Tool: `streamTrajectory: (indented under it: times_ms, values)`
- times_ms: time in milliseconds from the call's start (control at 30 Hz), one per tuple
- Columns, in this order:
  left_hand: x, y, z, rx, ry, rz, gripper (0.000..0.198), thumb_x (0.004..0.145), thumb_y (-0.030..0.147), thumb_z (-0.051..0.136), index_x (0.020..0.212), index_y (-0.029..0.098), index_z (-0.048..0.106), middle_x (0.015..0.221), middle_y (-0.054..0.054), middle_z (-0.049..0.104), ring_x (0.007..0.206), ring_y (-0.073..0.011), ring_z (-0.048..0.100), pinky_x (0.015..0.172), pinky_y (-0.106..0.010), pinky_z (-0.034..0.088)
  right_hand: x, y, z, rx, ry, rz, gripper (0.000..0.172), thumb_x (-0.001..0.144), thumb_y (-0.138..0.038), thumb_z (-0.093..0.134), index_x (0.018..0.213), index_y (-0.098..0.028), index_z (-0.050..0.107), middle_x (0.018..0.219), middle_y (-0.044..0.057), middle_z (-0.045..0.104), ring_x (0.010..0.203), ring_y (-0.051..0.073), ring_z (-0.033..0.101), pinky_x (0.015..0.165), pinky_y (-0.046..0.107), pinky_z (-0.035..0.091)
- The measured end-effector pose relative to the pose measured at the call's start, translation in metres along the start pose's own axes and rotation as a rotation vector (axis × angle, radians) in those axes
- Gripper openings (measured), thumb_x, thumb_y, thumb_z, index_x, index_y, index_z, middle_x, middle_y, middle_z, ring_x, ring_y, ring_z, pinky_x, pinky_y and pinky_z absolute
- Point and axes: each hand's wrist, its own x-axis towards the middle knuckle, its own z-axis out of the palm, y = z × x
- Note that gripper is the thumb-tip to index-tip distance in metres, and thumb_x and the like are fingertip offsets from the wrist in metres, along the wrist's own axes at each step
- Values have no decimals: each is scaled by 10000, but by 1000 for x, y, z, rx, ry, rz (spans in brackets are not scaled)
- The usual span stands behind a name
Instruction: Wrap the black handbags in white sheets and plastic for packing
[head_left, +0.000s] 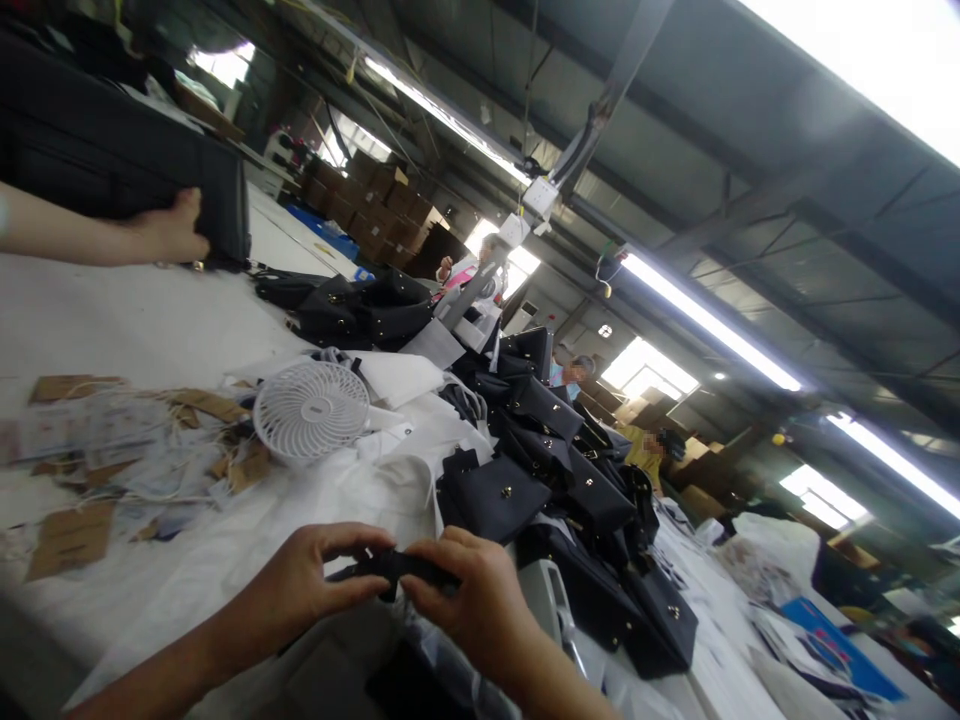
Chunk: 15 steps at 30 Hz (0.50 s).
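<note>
My left hand (pixel 307 585) and my right hand (pixel 469 600) are low in the view, both pinching a narrow black strap (pixel 390 567) held between them over white cloth (pixel 225 560). Thumb and fingers of each hand close on the strap's ends. Just beyond my hands lies a heap of black bags (pixel 555 470) with small metal studs.
A white round fan (pixel 311 408) lies on the table with brown card tags (pixel 71 535) and strings to its left. Another person's hand (pixel 169 228) presses a large black bag (pixel 120 160) at far left. Other workers sit behind the heap. Cardboard boxes (pixel 375 205) stand at the back.
</note>
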Motion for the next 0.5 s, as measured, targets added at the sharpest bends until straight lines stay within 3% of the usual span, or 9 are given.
streamTrajectory:
  times_ms: [133,267,400,500]
  values:
    - [0,-1,2,-46,-41,10,306,775,405,835,1054,281,819,1089,-36,809,1070,-289,733,984,-342,556,9,-7,-3,-33,-93,-28,202,890,-258,791,1089,-245,759,969,22,730,858,177,701,731,234,469]
    - [0,-5,5,-76,17,-14,375,761,409,848,1112,285,797,1146,-38,795,1104,-294,721,987,-347,555,9,-14,0,-106,-150,39,323,928,-269,759,1220,-198,641,1088,68,750,982,242,722,832,298,511]
    - [-1,-2,3,-74,25,-45,292,737,320,821,1027,287,816,1069,-18,812,1053,-285,738,953,-328,560,7,-13,-3,-202,-159,4,570,814,-374,876,1294,-213,611,1166,85,733,1080,298,691,906,366,511]
    - [-5,6,1,-3,43,-64,251,738,334,783,983,314,831,1028,-4,820,1010,-291,748,944,-344,556,12,-12,-7,-217,-183,6,532,781,-359,900,1251,-267,668,1108,47,758,1030,274,707,877,333,500]
